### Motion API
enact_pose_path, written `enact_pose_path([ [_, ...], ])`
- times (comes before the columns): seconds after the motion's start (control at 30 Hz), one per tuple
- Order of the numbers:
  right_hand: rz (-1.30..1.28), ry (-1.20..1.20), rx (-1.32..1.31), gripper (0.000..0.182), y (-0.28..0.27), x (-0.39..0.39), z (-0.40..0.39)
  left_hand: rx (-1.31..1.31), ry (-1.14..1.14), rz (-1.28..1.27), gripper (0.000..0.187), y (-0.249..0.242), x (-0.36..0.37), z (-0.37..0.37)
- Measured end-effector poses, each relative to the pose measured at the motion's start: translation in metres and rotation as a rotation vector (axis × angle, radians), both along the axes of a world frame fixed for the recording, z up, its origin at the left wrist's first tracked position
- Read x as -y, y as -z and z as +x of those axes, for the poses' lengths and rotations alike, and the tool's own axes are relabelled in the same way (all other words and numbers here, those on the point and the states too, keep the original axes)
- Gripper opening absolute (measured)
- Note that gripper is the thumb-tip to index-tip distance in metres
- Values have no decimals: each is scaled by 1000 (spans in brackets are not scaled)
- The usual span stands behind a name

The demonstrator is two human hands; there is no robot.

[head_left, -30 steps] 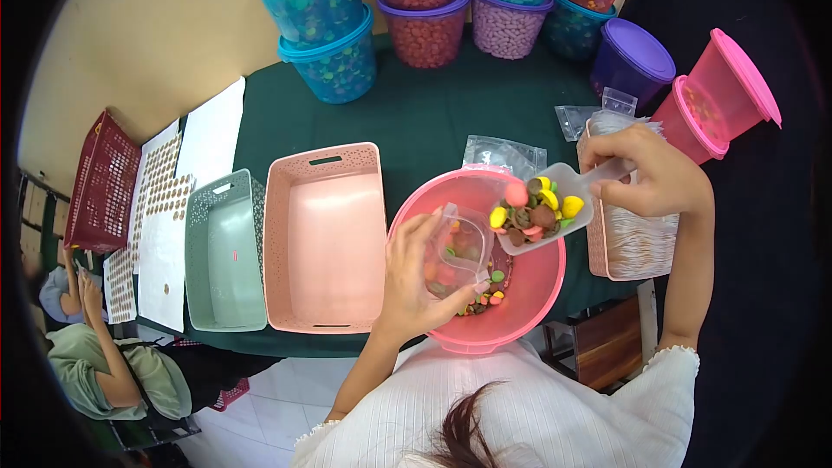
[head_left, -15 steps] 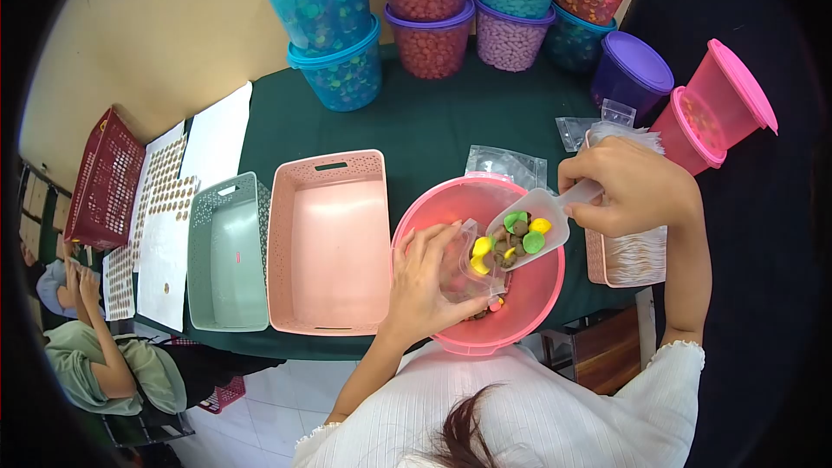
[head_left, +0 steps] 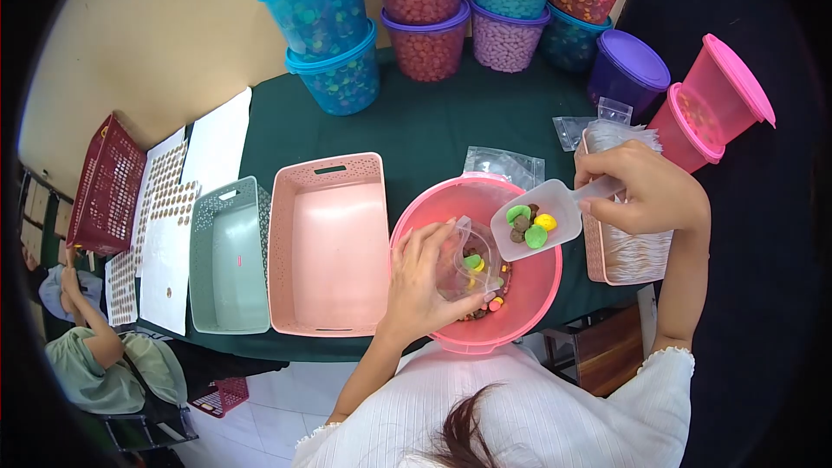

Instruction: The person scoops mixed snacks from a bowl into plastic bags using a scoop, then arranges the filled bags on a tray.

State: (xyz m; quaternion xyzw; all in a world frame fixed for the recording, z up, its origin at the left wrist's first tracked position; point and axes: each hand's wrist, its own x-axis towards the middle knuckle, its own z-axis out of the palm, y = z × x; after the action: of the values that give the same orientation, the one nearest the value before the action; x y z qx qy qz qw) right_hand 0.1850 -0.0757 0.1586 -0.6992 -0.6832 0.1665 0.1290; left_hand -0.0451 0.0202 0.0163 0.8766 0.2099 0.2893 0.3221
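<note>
My left hand is closed around a clear plastic bag, its mouth spread wide over the pink tub. Green, yellow and brown candies show through the bag. In my right hand is the handle of a translucent white scoop. Several green, brown and yellow candies lie in the scoop, which is above the tub's right side, a little apart from the bag. More candies are visible at the bottom of the tub.
A pink basket and a green basket stand left of the tub. Stacked lidded buckets of candies line the back. A basket of flat clear bags is at right. Another person sits at far left near a red crate.
The scoop has drawn back to the right, away from the bag, with fewer candies in it. Some candies have dropped into the bag. My left hand has barely moved.
</note>
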Motion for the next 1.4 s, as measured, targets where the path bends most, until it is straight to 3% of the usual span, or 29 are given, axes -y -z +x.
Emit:
enact_pose_path([
  [0.13,111,63,-132,21,9,12,5,16,-9,4,80,-2,-1,0],
  [0.2,119,120,-143,20,19,18,6,327,57,-169,74,9,-11,-1],
  [0.23,123,124,-93,20,28,20,7,498,44,-492,69,14,-10,-1],
  [0.27,128,124,-43,20,38,21,6,515,23,-482,69,13,-10,-2],
  [0.33,133,23,-38,19,63,18,-8,976,140,-1034,72,1,-13,-7],
  [0.37,106,-47,16,19,76,15,-15,996,123,-1014,72,2,-16,-11],
  [0.43,87,-140,71,19,89,10,-26,1276,731,-1250,75,3,-21,-19],
  [0.47,105,-172,85,20,92,9,-29,1287,719,-1228,75,-4,-16,-23],
  [0.53,128,-222,102,20,89,7,-32,1038,168,-1058,75,-32,1,-29],
  [0.6,383,-181,-30,24,78,8,-34,1082,229,-1055,75,-37,14,-34],
  [0.63,386,-205,-26,24,72,8,-37,1118,90,-1044,73,-46,25,-32],
  [0.67,400,-232,-239,26,65,9,-43,1152,-51,-1030,71,-51,35,-31],
  [0.73,410,-302,-563,34,56,10,-59,1002,122,-978,74,-49,48,-36],
  [0.8,269,-330,-961,42,60,14,-82,803,59,-855,67,-51,67,-36],
  [0.87,310,-427,-1085,46,74,14,-101,646,-62,-531,58,-58,83,-34],
  [0.9,297,-344,-1317,40,72,19,-119,784,-153,-413,42,-53,89,-34],
  [0.93,283,-367,-1321,40,74,17,-123,789,-175,-400,42,-49,93,-43],
  [1.0,133,-378,-1472,31,86,16,-137,674,-438,-315,30,-41,104,-66],
  [1.03,128,-377,-1538,23,89,17,-146,758,-473,-341,19,-33,106,-75],
  [1.2,95,-359,-1540,19,99,27,-197,812,-430,-344,16,-29,125,-124],
  [1.3,124,-413,-1526,17,111,31,-237,744,-566,-354,12,-27,137,-162],
  [1.4,197,-441,-1456,13,117,39,-281,763,-603,-195,9,-21,148,-202],
])
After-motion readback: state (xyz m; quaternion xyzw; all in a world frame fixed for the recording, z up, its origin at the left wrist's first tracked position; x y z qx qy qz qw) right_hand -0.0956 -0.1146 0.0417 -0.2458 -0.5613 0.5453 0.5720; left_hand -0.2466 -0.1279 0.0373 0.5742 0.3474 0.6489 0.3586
